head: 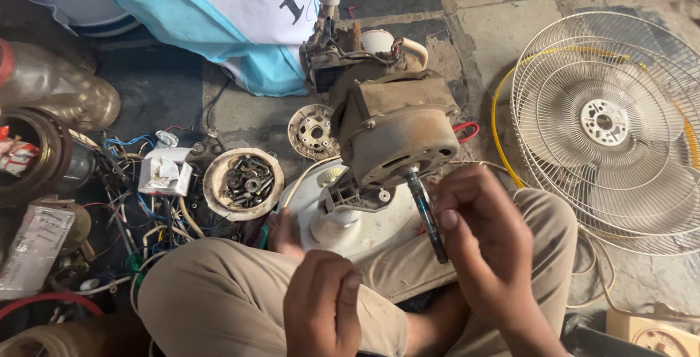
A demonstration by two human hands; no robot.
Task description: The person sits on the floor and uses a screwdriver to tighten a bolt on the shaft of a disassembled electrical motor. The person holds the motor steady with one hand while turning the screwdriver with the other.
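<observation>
A dusty fan motor (394, 127) stands on a white plastic housing (350, 218) that rests on my lap. My right hand (474, 233) grips a dark screwdriver (426, 215) whose tip meets the lower front of the motor. My left hand (321, 306) hovers lower down, fingers curled shut, and I see nothing in it. My bent legs in tan trousers (219, 299) fill the bottom of the view.
A white wire fan guard (605, 123) lies on the stone floor at right. At left sit a shallow round dish of screws and nuts (244, 182), a tangle of wires (138, 211), a small white box (164, 171) and a plastic jar (51, 87). A round perforated part (312, 132) lies behind.
</observation>
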